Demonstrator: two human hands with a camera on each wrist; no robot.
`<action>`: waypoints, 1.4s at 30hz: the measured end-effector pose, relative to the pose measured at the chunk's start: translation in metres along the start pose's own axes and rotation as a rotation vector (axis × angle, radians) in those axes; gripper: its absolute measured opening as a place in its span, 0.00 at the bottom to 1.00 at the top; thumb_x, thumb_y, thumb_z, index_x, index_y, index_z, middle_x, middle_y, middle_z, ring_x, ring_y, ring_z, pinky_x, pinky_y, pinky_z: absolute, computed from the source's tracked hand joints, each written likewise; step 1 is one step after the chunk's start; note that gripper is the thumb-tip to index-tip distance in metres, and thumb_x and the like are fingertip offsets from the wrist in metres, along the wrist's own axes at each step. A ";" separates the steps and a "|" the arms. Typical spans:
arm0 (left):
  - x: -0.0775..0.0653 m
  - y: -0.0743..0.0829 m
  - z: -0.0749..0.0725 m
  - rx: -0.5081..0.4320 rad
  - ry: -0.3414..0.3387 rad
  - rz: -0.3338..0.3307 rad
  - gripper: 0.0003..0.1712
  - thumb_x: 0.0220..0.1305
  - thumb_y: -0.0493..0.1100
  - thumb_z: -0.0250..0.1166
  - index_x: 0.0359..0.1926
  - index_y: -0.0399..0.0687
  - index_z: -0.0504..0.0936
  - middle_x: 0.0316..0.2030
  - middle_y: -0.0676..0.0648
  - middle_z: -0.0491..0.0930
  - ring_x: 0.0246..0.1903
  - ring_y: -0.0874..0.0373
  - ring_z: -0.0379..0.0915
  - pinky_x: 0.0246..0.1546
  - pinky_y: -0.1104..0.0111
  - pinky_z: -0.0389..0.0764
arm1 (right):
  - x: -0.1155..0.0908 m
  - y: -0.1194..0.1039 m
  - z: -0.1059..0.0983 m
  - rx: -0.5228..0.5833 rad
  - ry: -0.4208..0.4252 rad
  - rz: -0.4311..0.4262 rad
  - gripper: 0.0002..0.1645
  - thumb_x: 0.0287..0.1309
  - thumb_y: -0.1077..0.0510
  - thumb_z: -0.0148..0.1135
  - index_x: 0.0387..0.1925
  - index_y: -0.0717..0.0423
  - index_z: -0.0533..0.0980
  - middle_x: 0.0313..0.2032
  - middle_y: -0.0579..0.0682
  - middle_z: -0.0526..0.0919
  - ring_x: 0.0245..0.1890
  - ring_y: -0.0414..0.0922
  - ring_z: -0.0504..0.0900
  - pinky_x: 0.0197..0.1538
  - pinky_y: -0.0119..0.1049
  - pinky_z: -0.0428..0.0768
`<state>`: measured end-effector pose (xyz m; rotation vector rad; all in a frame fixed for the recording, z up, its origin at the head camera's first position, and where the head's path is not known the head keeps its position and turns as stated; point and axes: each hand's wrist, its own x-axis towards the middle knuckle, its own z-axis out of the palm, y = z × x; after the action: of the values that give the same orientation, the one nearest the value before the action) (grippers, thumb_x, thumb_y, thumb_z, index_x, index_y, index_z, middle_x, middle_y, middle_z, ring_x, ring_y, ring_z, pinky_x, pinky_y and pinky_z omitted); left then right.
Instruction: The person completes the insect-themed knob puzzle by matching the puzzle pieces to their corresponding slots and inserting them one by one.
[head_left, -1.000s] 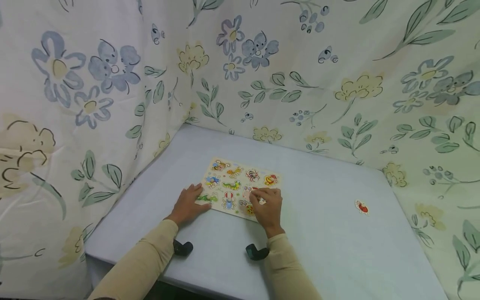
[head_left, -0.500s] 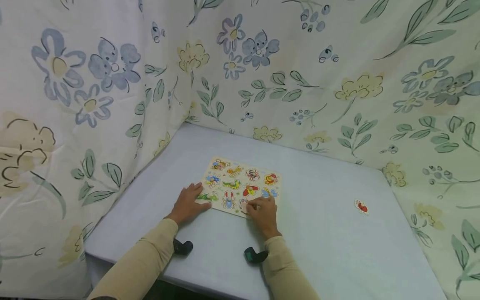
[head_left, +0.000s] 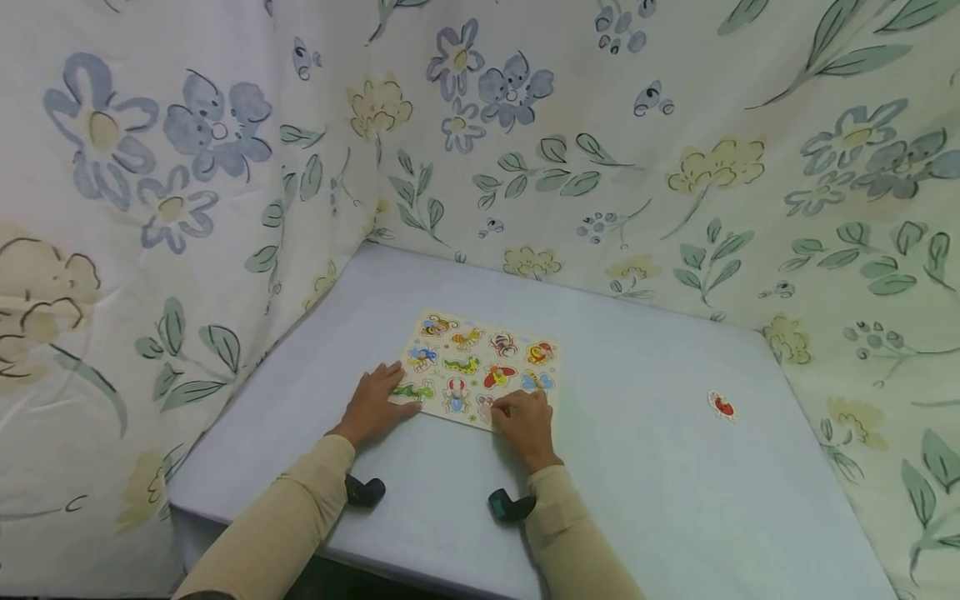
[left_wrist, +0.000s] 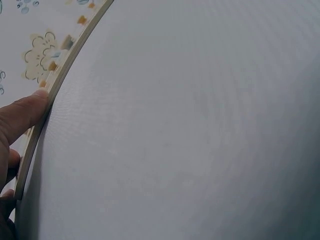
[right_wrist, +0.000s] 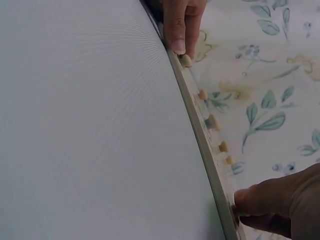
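A wooden peg puzzle board (head_left: pixel 442 315) with colourful insect pieces lies flat on the white table. My left hand (head_left: pixel 372 406) rests on its left side, with the thumb at the near edge, as the left wrist view also shows. At the board's near right corner, my right hand (head_left: pixel 527 425) pinches a small knob between thumb and finger, close to the board's surface. The puzzle piece under that knob is mostly hidden by the fingers. Other pieces include a green caterpillar (head_left: pixel 461 365), a red-winged insect (head_left: pixel 498 377) and a blue beetle (head_left: pixel 456 397).
A loose ladybird piece (head_left: pixel 722 406) lies on the white tabletop (head_left: pixel 660 492) to the right of the board. Floral curtains (head_left: pixel 570 200) hang along the back and left. The table's front edge runs beneath both forearms.
My right hand has moved down and slightly left to the near row, uncovering the red-winged insect and a blue one. Over the last half second it has stayed nearly still. The left hand keeps its place.
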<state>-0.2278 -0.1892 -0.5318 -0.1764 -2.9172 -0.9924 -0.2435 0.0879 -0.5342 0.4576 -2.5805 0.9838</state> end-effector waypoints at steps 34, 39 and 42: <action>0.000 0.001 0.008 0.007 -0.017 -0.051 0.47 0.58 0.56 0.69 0.68 0.32 0.63 0.71 0.39 0.57 0.71 0.41 0.40 0.71 0.51 0.36 | 0.040 0.171 -0.225 0.129 0.555 0.291 0.15 0.56 0.54 0.69 0.43 0.58 0.85 0.38 0.50 0.85 0.33 0.42 0.67 0.36 0.31 0.63; 0.000 0.001 0.006 -0.010 -0.002 -0.018 0.47 0.57 0.56 0.69 0.67 0.30 0.64 0.70 0.37 0.58 0.71 0.39 0.42 0.70 0.49 0.37 | 0.031 0.203 -0.232 0.091 0.593 0.555 0.20 0.57 0.49 0.66 0.49 0.53 0.84 0.46 0.49 0.83 0.37 0.38 0.66 0.40 0.33 0.63; -0.001 0.002 0.006 -0.017 -0.001 -0.016 0.47 0.57 0.56 0.69 0.67 0.29 0.64 0.69 0.36 0.58 0.70 0.38 0.43 0.70 0.48 0.38 | 0.023 0.218 -0.233 0.131 0.530 0.713 0.24 0.59 0.48 0.64 0.54 0.54 0.80 0.56 0.51 0.78 0.51 0.43 0.71 0.56 0.34 0.66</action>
<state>-0.2268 -0.1842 -0.5357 -0.1553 -2.9165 -1.0207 -0.3071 0.3976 -0.4864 -0.6671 -2.1931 1.2744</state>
